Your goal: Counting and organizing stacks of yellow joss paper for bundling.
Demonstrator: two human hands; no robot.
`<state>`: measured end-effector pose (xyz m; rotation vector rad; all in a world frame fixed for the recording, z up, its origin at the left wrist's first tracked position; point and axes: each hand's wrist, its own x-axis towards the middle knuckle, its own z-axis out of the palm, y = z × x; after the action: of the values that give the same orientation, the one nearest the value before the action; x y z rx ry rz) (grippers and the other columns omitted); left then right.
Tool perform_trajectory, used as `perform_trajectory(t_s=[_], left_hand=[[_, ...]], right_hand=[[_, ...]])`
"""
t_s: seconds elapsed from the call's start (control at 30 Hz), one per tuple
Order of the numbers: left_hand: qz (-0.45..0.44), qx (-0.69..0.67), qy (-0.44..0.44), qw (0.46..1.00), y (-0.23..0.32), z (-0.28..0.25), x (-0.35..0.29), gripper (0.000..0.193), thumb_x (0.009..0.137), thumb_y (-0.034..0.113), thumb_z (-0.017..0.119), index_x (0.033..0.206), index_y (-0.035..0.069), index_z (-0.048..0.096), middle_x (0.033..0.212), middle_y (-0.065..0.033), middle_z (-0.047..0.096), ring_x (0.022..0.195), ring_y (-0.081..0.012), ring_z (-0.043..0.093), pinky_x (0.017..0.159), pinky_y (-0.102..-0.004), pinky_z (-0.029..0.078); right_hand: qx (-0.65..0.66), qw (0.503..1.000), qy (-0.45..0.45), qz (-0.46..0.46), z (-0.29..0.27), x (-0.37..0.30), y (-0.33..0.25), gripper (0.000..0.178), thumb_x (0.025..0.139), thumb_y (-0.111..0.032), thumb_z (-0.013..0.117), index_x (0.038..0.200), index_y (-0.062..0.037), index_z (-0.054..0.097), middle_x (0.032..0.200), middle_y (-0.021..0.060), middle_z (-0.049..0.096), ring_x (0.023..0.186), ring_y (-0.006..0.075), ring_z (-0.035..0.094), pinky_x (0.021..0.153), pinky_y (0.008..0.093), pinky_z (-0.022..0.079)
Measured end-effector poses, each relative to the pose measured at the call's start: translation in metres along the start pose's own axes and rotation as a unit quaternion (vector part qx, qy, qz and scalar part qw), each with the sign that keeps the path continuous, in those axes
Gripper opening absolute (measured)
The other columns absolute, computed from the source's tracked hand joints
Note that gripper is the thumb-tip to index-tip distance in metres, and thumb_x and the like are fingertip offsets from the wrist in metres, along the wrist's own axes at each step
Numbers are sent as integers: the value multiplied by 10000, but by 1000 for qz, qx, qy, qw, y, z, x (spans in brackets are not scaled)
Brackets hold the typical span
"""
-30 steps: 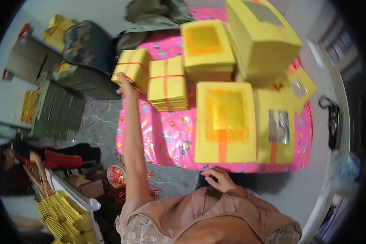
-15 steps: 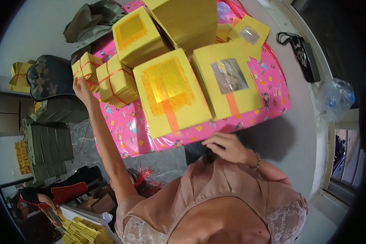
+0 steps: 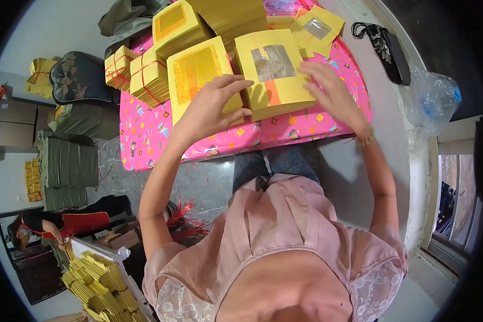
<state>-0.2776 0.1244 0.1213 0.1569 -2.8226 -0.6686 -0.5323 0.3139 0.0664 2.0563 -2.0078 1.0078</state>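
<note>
On the pink covered table, a stack of yellow paper with a silver foil square [image 3: 276, 60] lies before me. My left hand [image 3: 212, 107] hovers at its left side with fingers spread, partly over the neighbouring gold-foil paper stack [image 3: 190, 72]. At the right side of the silver-foil stack is my right hand [image 3: 333, 94], fingers apart, near or against its edge; contact is unclear. Neither hand grips anything. Farther left sit two yellow paper bundles tied with red string, a larger bundle [image 3: 149, 80] and a smaller bundle [image 3: 119, 67].
Behind stand another gold-foil stack [image 3: 172, 21] and a taller yellow paper stack [image 3: 228, 19]. Loose foil sheets [image 3: 319, 29] lie at the back right. A black case [image 3: 394, 59] and plastic bag [image 3: 432, 102] are at right. Another person [image 3: 43, 225] works at far left.
My left hand has left the small tied bundle and come right to the stacks. My right hand has risen from my lap to the silver-foil stack. The view has shifted.
</note>
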Motion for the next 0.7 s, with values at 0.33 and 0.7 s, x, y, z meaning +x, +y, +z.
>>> perform_trajectory(t_s=[0.33,0.7], left_hand=[[65,112,-33,991,8,47,61,898,824,545,718,1455,-4,391,1520,-299,329,1349,-483,384,1112,-507,361],[-93,-146,338,925,77,119,2,618,938,133,615,1474,-14,345,1519,-275,278,1429,-419,264,1151,-478,249]], right_hand=[[339,819,-149,438,39,27,88,530,1005,-477,540,1345,-70,552,1254,56,627,1133,162,578,899,335,480],[522,708,-19,476,66,15,86,610,1026,-522,446,1372,-22,499,1268,133,592,1120,223,566,996,372,422]])
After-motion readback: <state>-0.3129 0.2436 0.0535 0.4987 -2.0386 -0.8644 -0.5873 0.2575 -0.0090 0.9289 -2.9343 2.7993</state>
